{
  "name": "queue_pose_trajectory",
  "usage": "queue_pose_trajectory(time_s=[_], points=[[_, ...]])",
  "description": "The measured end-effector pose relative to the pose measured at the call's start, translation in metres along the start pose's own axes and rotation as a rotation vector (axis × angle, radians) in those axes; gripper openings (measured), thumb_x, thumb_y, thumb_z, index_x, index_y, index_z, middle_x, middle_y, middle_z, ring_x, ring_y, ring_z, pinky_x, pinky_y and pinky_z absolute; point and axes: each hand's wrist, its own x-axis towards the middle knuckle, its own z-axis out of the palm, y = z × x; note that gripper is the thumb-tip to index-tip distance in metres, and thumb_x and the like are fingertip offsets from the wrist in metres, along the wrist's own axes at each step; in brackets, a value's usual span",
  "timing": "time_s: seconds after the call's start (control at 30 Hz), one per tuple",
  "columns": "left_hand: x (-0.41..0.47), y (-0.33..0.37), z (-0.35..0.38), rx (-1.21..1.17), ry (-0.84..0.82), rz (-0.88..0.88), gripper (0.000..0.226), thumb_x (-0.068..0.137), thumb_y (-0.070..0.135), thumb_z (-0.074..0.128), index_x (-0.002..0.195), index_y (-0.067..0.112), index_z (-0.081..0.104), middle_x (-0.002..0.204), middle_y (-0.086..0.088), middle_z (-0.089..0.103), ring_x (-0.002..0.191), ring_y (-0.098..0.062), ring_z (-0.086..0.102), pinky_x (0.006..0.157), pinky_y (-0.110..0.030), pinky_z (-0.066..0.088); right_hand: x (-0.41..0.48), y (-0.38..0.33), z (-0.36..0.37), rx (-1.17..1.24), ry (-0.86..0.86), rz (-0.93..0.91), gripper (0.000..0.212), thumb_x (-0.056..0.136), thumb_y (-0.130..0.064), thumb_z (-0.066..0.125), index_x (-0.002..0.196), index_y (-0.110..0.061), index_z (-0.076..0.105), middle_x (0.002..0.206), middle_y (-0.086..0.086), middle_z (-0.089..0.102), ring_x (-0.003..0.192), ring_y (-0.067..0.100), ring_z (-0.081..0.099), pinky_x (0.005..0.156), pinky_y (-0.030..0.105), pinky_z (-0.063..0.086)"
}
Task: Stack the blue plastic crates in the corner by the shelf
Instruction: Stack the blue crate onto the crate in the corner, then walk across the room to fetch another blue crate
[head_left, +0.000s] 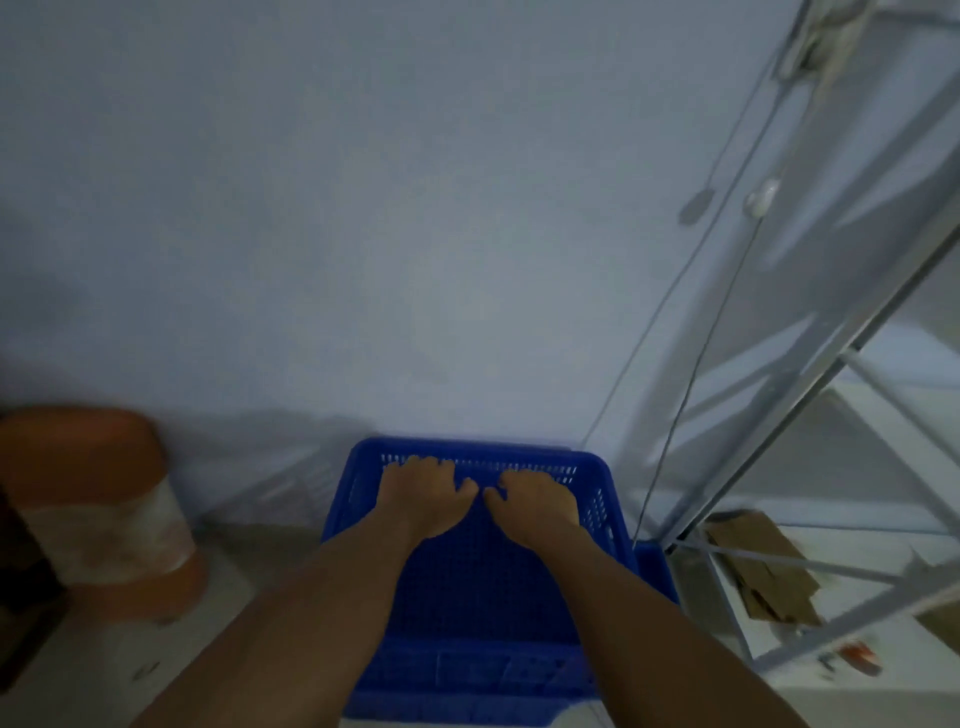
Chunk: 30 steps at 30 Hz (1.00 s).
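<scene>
A blue plastic crate (470, 582) with perforated walls stands on the floor against the pale wall, beside the shelf. The rim of a second blue crate (655, 564) shows under it at the right. Both my hands reach inside the top crate toward its far wall. My left hand (423, 496) rests there with its fingers curled and spread on the far wall. My right hand (540, 501) lies next to it, fingers bent against the same wall. Neither hand visibly clasps anything.
A white metal shelf frame (779, 415) stands at the right with a cable (691, 358) hanging along it and cardboard pieces (763, 566) on its lower board. An orange and white drum (104, 509) stands at the left on the floor.
</scene>
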Motion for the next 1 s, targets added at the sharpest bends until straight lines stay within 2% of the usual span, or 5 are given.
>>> queue_pose_trajectory(time_s=[0.1,0.17,0.33,0.53,1.0], points=[[-0.025,0.006,-0.064,0.091,0.071,0.003,0.059,0.104,0.056,0.028,0.129,0.015,0.062,0.136,-0.010,0.063,0.123,-0.030,0.057,0.101,-0.043,0.043,-0.030,-0.018,-0.065,0.024,0.091,-0.011,0.048,0.101,-0.052,0.034,0.121,-0.016,0.061,0.121,0.007,0.066,0.106,0.027,0.061,0.084,0.040,0.050],[-0.044,0.012,-0.108,0.124,0.132,0.010,0.065,0.104,0.058,0.025,0.143,0.016,0.056,0.143,-0.009,0.060,0.128,-0.029,0.055,0.105,-0.044,0.041,-0.053,-0.028,-0.107,0.013,0.154,-0.015,0.052,0.101,-0.052,0.033,0.131,-0.018,0.058,0.127,0.006,0.064,0.112,0.025,0.059,0.089,0.039,0.048],[-0.107,0.032,-0.199,0.188,0.237,0.030,0.070,0.104,0.059,0.022,0.152,0.016,0.049,0.153,-0.011,0.054,0.136,-0.032,0.052,0.111,-0.047,0.039,-0.124,-0.049,-0.190,-0.018,0.293,-0.013,0.055,0.101,-0.053,0.032,0.138,-0.019,0.055,0.136,0.005,0.061,0.121,0.026,0.057,0.096,0.039,0.045],[-0.186,0.062,-0.256,0.186,0.345,0.041,0.071,0.104,0.060,0.023,0.154,0.016,0.048,0.154,-0.011,0.054,0.138,-0.033,0.052,0.111,-0.047,0.039,-0.208,-0.061,-0.253,-0.020,0.423,-0.021,0.054,0.101,-0.052,0.034,0.139,-0.019,0.054,0.136,0.006,0.062,0.122,0.026,0.057,0.098,0.040,0.045],[-0.395,0.146,-0.258,0.187,0.413,-0.077,0.071,0.105,0.060,0.022,0.157,0.017,0.043,0.157,-0.012,0.050,0.141,-0.034,0.049,0.112,-0.047,0.039,-0.406,-0.016,-0.287,-0.035,0.509,-0.119,0.054,0.101,-0.051,0.035,0.139,-0.018,0.055,0.133,0.007,0.063,0.120,0.027,0.059,0.097,0.042,0.046]])
